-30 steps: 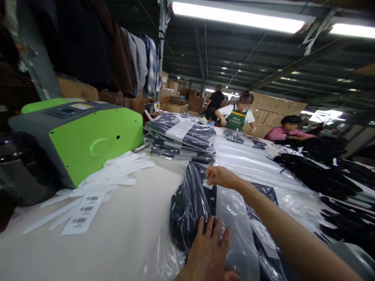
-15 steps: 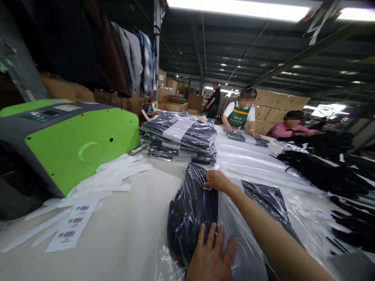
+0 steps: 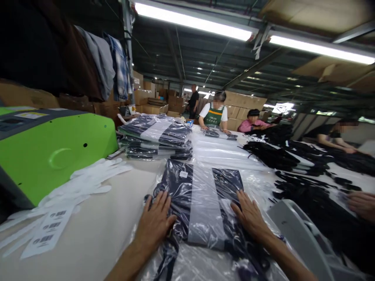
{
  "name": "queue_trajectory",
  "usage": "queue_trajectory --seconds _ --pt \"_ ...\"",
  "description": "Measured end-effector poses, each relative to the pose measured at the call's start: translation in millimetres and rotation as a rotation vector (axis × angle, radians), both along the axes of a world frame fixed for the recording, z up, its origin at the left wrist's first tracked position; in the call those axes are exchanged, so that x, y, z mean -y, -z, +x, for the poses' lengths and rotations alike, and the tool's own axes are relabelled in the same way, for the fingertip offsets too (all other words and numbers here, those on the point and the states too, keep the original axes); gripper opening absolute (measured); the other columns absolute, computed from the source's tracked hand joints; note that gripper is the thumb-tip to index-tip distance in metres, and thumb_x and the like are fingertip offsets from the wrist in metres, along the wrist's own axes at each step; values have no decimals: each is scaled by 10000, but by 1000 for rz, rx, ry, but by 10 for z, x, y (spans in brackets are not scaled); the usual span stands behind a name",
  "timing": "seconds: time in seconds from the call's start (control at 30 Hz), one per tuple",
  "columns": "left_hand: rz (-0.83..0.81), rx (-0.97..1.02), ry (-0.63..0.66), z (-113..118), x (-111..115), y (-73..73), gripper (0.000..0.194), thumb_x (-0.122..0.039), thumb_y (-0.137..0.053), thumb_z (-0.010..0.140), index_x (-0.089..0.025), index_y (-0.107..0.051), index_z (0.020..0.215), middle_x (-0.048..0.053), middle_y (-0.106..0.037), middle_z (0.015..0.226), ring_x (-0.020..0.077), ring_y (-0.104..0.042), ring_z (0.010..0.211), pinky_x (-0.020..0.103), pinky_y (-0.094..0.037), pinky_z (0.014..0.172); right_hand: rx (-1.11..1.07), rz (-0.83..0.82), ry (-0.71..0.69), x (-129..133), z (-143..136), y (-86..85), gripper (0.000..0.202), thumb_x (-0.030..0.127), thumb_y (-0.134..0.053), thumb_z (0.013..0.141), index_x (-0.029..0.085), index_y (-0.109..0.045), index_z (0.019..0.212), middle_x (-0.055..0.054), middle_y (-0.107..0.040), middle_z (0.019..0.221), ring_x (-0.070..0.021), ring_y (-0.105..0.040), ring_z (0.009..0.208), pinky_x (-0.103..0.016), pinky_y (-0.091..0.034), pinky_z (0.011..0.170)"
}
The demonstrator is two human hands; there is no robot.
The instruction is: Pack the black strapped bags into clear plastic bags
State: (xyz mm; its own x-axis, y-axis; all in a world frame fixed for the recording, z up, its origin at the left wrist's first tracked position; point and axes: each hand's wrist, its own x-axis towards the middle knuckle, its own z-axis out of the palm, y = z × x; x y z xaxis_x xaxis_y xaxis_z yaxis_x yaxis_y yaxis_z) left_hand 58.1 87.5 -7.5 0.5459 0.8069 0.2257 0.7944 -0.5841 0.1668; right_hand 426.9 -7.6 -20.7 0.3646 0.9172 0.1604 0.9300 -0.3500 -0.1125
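Note:
A dark folded garment in clear plastic point(image 3: 178, 195) lies flat in front of me, with a grey band point(image 3: 205, 210) down its middle. A small white label point(image 3: 184, 174) sits near its upper left. My left hand point(image 3: 156, 218) rests on the left side of the package, fingers spread. On the right side, my right hand point(image 3: 249, 212) lies on the plastic with its fingers stretched out. Neither hand grips anything. Just beyond is a stack of similar bagged garments point(image 3: 158, 136).
At left stand a green machine point(image 3: 64, 152), white gloves point(image 3: 84, 179) and a barcode label sheet point(image 3: 48, 234). Black garments point(image 3: 322, 218) and a grey plastic bin point(image 3: 301, 230) are at right. Co-workers point(image 3: 215, 113) stand across the table; another person's hand point(image 3: 363, 205) shows at right.
My right hand has let go of the small label and moved to the package's right side. My left hand has moved to its left side. The view has turned right.

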Motion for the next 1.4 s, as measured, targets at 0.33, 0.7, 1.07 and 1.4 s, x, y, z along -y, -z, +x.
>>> queue_trajectory --seconds 0.33,0.7,1.07,1.4 --pt "-241 -177 -223 -533 -168 -1 644 -479 -203 1015 -158 -285 1567 81 -261 1643 256 -199 1531 506 -224 1225 -233 -98 149 191 132 -1 708 551 -270 992 113 -326 1545 -144 -277 1631 -279 -220 1524 -548 -191 1230" --pt "185 -17 -85 758 -731 -835 621 -501 -293 1021 -115 -437 1487 157 -314 1616 303 -256 1512 534 -257 1202 -262 170 95 -1039 -59 -854 641 503 -211 1033 143 -313 1553 -145 -271 1636 -288 -208 1528 -557 -201 1216" --pt "-22 -46 -171 769 -1861 102 693 -538 -197 1015 -107 -319 1544 129 -245 1648 298 -194 1531 563 -240 1204 -236 46 209 -1688 660 -20 685 518 -238 1030 70 -323 1541 -152 -255 1638 -295 -136 1541 -573 -100 1233" --pt "-112 -27 -196 724 -1928 202 738 -560 -215 1004 -90 -235 1573 116 -139 1672 313 -174 1535 541 -253 1209 -146 58 244 -1678 825 227 740 586 -187 1011 104 -310 1558 -110 -216 1656 -303 -108 1543 -582 -120 1227"
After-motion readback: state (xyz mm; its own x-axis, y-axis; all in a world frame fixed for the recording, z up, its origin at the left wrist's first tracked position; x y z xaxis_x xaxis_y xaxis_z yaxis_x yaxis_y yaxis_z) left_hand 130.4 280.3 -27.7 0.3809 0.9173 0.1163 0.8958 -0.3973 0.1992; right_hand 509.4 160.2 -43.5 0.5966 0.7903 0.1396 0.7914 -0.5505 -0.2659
